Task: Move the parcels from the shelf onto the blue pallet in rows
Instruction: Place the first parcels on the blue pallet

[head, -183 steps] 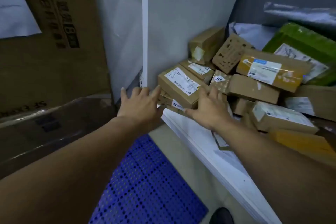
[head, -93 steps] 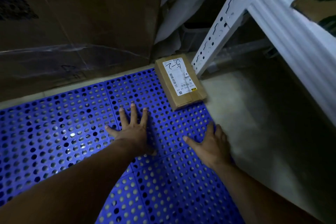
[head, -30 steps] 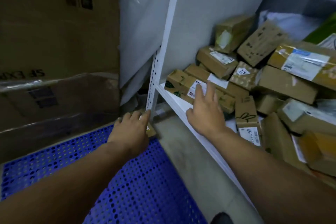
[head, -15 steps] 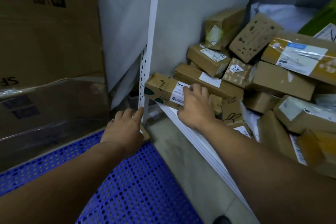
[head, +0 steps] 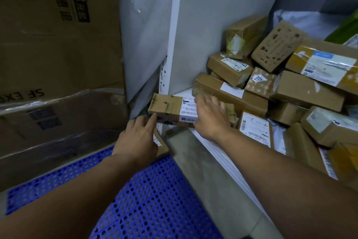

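Box (head: 168, 106) at the shelf's (head: 222, 159) left front corner, long axis left to right, left end jutting past the post (head: 173, 45); right hand (head: 210, 117) grasps it from above, fingers curled over the top; left hand (head: 138, 137) fingers straight, touching its left end; heap (head: 302, 91) crowds its right end; parcel (head: 161, 146) on the pallet (head: 155, 200) below.

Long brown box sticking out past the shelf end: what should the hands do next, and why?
Probably slide the left hand under the free end of the long box and lift it clear with both hands. It overhangs the shelf, the right hand grips it at its white label, and the left hand only touches its lower corner. The blue pallet lies below.
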